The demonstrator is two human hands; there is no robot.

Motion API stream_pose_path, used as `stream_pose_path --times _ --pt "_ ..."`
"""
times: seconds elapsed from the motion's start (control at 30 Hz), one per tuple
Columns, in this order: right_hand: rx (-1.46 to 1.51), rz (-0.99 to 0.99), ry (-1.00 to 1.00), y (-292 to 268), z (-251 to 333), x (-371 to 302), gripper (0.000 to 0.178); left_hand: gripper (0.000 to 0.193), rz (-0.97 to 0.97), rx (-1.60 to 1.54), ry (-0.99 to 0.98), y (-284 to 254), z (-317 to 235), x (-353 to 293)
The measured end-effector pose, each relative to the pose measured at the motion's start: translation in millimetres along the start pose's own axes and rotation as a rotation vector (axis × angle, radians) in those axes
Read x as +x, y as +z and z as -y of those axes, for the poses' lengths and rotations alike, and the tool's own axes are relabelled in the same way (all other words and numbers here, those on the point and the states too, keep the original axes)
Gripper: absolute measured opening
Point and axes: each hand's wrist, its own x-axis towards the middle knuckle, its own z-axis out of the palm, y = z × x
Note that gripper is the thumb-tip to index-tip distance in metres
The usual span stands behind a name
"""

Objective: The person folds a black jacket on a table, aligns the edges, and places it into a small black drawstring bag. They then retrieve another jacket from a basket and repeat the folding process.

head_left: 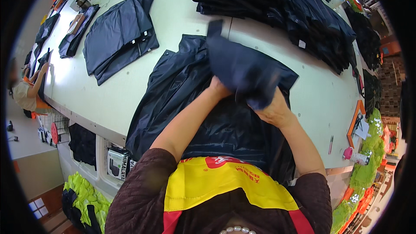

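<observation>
A dark navy garment (173, 91) of thin, slightly shiny fabric is spread on the pale table in front of me. One part of it (242, 67) is lifted and folded over, blurred by motion. My left hand (221, 87) grips the garment near its middle, the fingers tucked under the raised fabric. On the other side, my right hand (273, 110) is closed on the lower edge of the same raised part, its fingertips mostly hidden by cloth. The garment's lower end reaches my yellow apron (216, 175).
Folded dark garments (121, 34) lie at the left, and a large dark pile (277, 13) fills the far right. A pen (331, 144), an orange-framed tray (356, 123) and a pink-capped bottle (356, 156) are near the right edge. Another person (30, 89) works at far left.
</observation>
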Motion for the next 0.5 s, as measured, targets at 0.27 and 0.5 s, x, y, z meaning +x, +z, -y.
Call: stream_pose_path --times 0.27,0.5 --pt "0.097 -0.065 0.766 -2 12 -132 0.019 0.048 0.229 -0.246 -0.375 -91 -61 -110" --pt "1.85 -0.279 0.02 -100 126 24 0.067 0.028 -0.269 -0.302 -0.116 -148 -122 -113"
